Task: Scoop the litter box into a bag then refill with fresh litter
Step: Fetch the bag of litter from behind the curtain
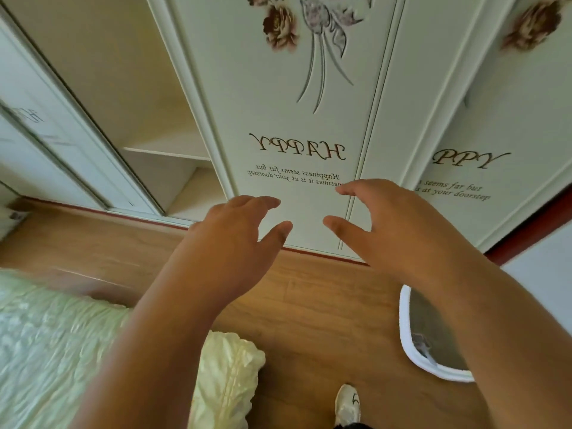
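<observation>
My left hand (238, 239) and my right hand (387, 224) reach forward side by side, empty, with fingers spread and relaxed, in front of a white wardrobe door (288, 88). A white-rimmed litter box (407, 342) stands on the wooden floor at the lower right, partly hidden under my right forearm. Its inside looks grey, with a small object lying near the rim. No scoop, bag or fresh litter shows in the head view.
The wardrobe's sliding doors carry flower prints and "HAPPY" lettering; an open section with shelves (167, 150) is at the left. A bed with a pale green quilt (62, 351) fills the lower left. My white shoe (348, 404) stands on the floor (309, 305).
</observation>
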Demonstrator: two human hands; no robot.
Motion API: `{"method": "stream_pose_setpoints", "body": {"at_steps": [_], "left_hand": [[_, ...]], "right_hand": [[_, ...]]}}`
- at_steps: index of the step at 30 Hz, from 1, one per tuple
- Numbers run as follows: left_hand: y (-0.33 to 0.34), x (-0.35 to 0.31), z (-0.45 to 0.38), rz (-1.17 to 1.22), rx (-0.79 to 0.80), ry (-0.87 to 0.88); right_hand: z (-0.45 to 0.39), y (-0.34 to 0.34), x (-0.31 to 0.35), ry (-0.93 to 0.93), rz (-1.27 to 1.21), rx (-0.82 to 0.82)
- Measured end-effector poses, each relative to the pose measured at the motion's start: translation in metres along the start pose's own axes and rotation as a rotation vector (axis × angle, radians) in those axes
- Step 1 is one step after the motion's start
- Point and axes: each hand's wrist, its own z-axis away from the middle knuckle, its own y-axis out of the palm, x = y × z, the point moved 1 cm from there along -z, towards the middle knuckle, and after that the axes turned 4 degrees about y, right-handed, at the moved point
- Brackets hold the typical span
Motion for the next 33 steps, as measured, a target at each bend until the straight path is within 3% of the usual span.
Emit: {"method": "stream_pose_setpoints", "body": {"at_steps": [9,15,33], "left_hand": [[-0.001,0.010,-0.041,-0.042,-0.080,-0.322],[-0.008,0.033,-0.073,-0.048,-0.114,-0.418],[-0.104,0.213,-0.177,-0.032,-0.309,-0.609]], "right_hand": [[-0.094,-0.005,-0.010,-0.191,-0.001,0.137],[-0.149,0.011,0.016,-0.284,0.047,0.205],[-0.342,0.067,0.196,-0.484,0.180,0.223]]}}
